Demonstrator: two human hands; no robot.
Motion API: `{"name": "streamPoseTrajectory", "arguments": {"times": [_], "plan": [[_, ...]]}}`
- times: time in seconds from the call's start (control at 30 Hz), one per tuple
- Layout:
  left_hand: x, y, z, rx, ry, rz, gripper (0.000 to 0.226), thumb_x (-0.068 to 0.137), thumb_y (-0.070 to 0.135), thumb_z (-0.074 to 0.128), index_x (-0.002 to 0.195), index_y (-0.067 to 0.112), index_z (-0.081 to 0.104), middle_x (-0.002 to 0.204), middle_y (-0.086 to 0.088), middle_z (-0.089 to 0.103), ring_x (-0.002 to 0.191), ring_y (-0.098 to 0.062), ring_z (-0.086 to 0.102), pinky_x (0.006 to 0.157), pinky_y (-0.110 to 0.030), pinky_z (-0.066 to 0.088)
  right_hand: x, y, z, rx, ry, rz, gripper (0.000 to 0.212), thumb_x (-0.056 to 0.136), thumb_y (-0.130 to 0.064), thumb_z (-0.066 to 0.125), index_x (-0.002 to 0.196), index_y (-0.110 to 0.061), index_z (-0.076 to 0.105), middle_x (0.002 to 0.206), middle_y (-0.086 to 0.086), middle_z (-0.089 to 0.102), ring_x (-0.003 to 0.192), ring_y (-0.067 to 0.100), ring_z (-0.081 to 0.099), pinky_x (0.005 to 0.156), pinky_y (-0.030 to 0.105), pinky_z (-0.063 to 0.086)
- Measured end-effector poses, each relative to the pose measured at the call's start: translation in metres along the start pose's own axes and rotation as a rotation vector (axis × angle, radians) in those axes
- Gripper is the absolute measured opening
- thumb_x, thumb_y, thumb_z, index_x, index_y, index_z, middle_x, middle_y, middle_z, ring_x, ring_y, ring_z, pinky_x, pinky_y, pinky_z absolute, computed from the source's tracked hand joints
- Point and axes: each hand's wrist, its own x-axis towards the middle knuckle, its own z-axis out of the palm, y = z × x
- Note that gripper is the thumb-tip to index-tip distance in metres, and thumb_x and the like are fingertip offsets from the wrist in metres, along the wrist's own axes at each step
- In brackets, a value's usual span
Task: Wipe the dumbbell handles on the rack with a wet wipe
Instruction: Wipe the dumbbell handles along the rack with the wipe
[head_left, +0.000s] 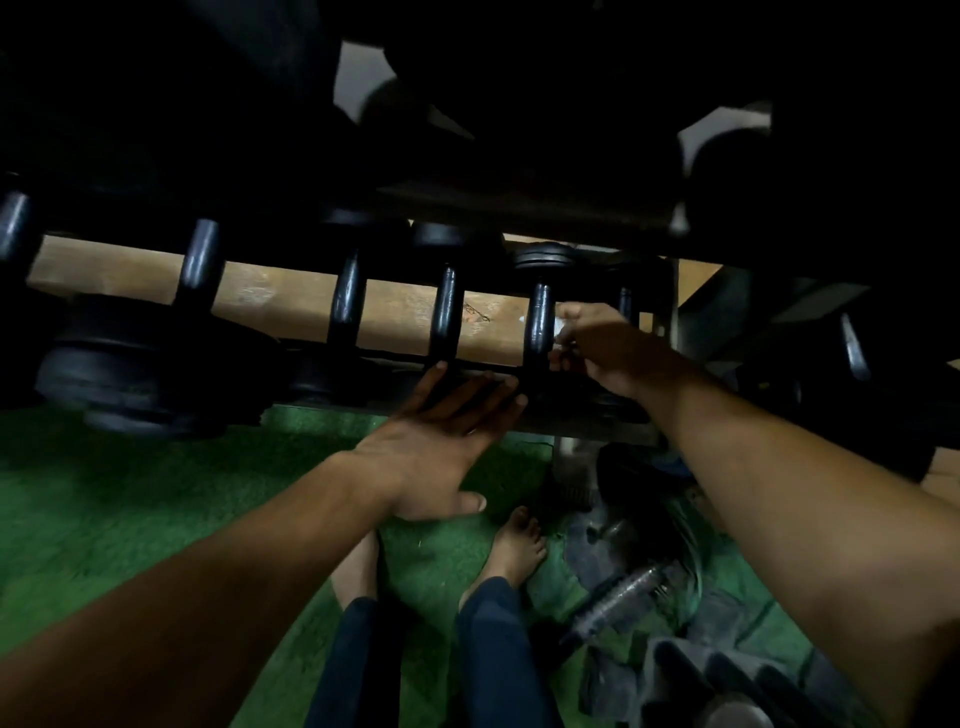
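Observation:
A low rack (322, 410) carries a row of black dumbbells with dark handles, in front of a brown board. My right hand (602, 348) pinches a small white wet wipe (561, 328) right beside one dumbbell handle (538, 325), touching or nearly touching its right side. My left hand (441, 441) lies flat with straight fingers on the rack's front rail, just below the neighbouring handle (445, 312). More handles (347, 299) stand further left. The wipe is mostly hidden by my fingers.
Green turf (156, 499) covers the floor under the rack. My bare feet (514, 545) stand close to it. A loose dumbbell with a metal handle (623, 597) and weight plates (701, 670) lie at the lower right. An upper shelf looms dark overhead.

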Motion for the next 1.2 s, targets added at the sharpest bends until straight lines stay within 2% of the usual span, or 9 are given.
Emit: {"name": "streamPoseTrajectory", "arguments": {"times": [0.13, 0.3, 0.4, 0.53, 0.63, 0.73, 0.8, 0.97, 1.2], "plan": [[-0.001, 0.002, -0.004, 0.008, -0.037, -0.011, 0.108, 0.094, 0.069, 0.045, 0.148, 0.033, -0.041, 0.155, 0.008, -0.048, 0.14, -0.012, -0.047, 0.117, -0.05, -0.028, 0.001, 0.009, 0.007, -0.046, 0.218, -0.143, 0.036, 0.088, 0.011, 0.047, 0.115, -0.005, 0.065, 0.091, 0.015, 0.069, 0.063, 0.02, 0.065, 0.055, 0.032, 0.056], [-0.001, 0.003, -0.002, 0.021, -0.044, -0.024, 0.11, 0.092, 0.072, 0.045, 0.146, 0.034, -0.043, 0.155, 0.008, -0.049, 0.14, -0.012, -0.048, 0.117, -0.05, -0.028, -0.002, 0.022, 0.012, -0.753, 0.602, -0.66, 0.026, 0.096, -0.012, 0.054, 0.116, -0.016, 0.069, 0.106, 0.008, 0.069, 0.093, 0.024, 0.067, 0.078, 0.039, 0.055], [0.0, 0.001, 0.0, 0.03, -0.025, -0.02, 0.111, 0.092, 0.072, 0.045, 0.147, 0.034, -0.043, 0.155, 0.008, -0.048, 0.141, -0.012, -0.047, 0.117, -0.05, -0.027, -0.003, 0.017, 0.012, -0.906, 0.458, -0.721, 0.023, 0.098, -0.019, 0.053, 0.115, -0.022, 0.068, 0.104, 0.002, 0.061, 0.09, 0.021, 0.062, 0.075, 0.037, 0.053], [-0.001, 0.001, 0.001, 0.024, -0.013, -0.015, 0.11, 0.092, 0.071, 0.046, 0.149, 0.034, -0.04, 0.156, 0.008, -0.047, 0.142, -0.012, -0.045, 0.117, -0.051, -0.027, -0.012, 0.002, 0.013, -0.42, 0.185, -0.326, 0.017, 0.087, -0.04, 0.064, 0.088, -0.025, 0.056, 0.088, 0.004, 0.065, 0.081, 0.02, 0.062, 0.068, 0.04, 0.048], [-0.001, 0.001, 0.0, 0.018, 0.0, -0.011, 0.108, 0.093, 0.071, 0.045, 0.149, 0.033, -0.039, 0.156, 0.008, -0.047, 0.142, -0.012, -0.046, 0.118, -0.05, -0.026, -0.02, 0.002, 0.007, -0.577, 0.013, -0.345, 0.016, 0.082, -0.032, 0.072, 0.09, -0.022, 0.063, 0.089, 0.001, 0.065, 0.081, 0.019, 0.063, 0.063, 0.034, 0.044], [-0.001, 0.0, 0.002, 0.002, 0.012, -0.007, 0.108, 0.092, 0.072, 0.044, 0.15, 0.033, -0.038, 0.157, 0.007, -0.045, 0.142, -0.012, -0.045, 0.118, -0.049, -0.027, -0.02, 0.01, -0.005, -0.97, -0.095, -0.466, 0.012, 0.095, -0.026, 0.064, 0.101, -0.027, 0.074, 0.107, -0.007, 0.062, 0.104, 0.015, 0.06, 0.082, 0.03, 0.046], [-0.002, -0.001, 0.004, 0.012, 0.029, -0.004, 0.108, 0.092, 0.073, 0.044, 0.15, 0.033, -0.038, 0.158, 0.007, -0.044, 0.143, -0.012, -0.044, 0.118, -0.05, -0.026, -0.025, 0.009, -0.01, -1.049, -0.105, -0.445, 0.016, 0.099, -0.024, 0.06, 0.109, -0.025, 0.072, 0.117, -0.002, 0.065, 0.113, 0.016, 0.058, 0.093, 0.032, 0.046], [-0.001, -0.001, 0.006, 0.016, 0.047, -0.003, 0.108, 0.092, 0.072, 0.043, 0.15, 0.032, -0.038, 0.157, 0.007, -0.045, 0.144, -0.013, -0.042, 0.117, -0.049, -0.028, -0.023, 0.022, -0.014, -1.026, -0.042, -0.427, 0.018, 0.097, -0.034, 0.063, 0.082, -0.023, 0.063, 0.082, -0.011, 0.061, 0.079, 0.009, 0.06, 0.071, 0.037, 0.047], [0.0, -0.003, 0.007, 0.008, 0.058, 0.012, 0.11, 0.091, 0.073, 0.044, 0.151, 0.031, -0.037, 0.157, 0.007, -0.044, 0.143, -0.013, -0.043, 0.118, -0.05, -0.027, -0.025, 0.025, -0.001, -0.93, 0.128, -0.482, 0.021, 0.095, -0.022, 0.061, 0.074, -0.023, 0.059, 0.08, -0.005, 0.062, 0.083, 0.017, 0.063, 0.068, 0.034, 0.043]]}}
